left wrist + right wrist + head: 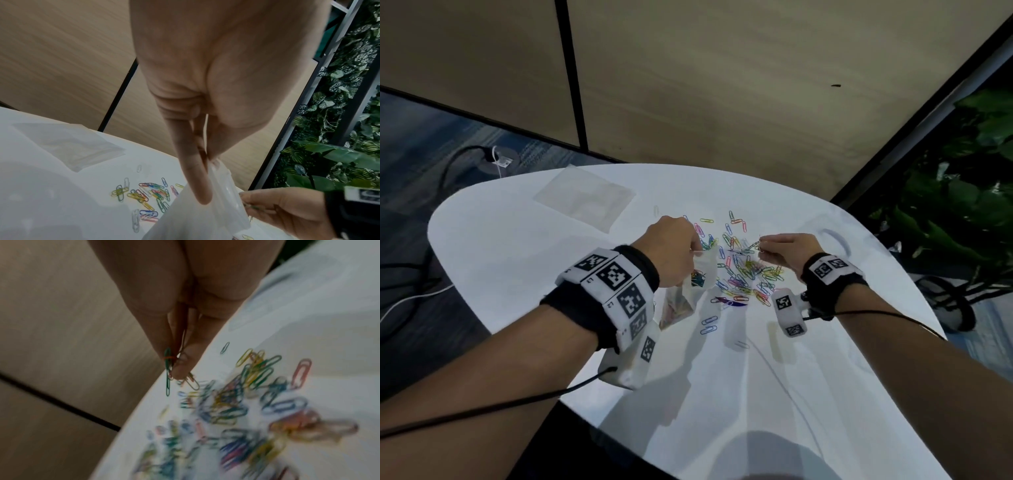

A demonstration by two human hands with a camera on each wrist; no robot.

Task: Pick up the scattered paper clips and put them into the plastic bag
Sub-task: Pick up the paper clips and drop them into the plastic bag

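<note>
The white surface point(517, 240) carries one spare flat bag point(584, 198) near its far left edge and dozens of paper clips point(743, 270) mid-surface. The left hand point(671, 250) pinches the plastic bag point(697, 274) by its rim; the right hand point(784, 251) pinches a few clips point(168, 369). A slack rim could spill them.

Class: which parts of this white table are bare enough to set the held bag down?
Bare: the table's near part, and the left side below the flat spare bag. Crowded: the paper clips between left hand and right hand.
</note>
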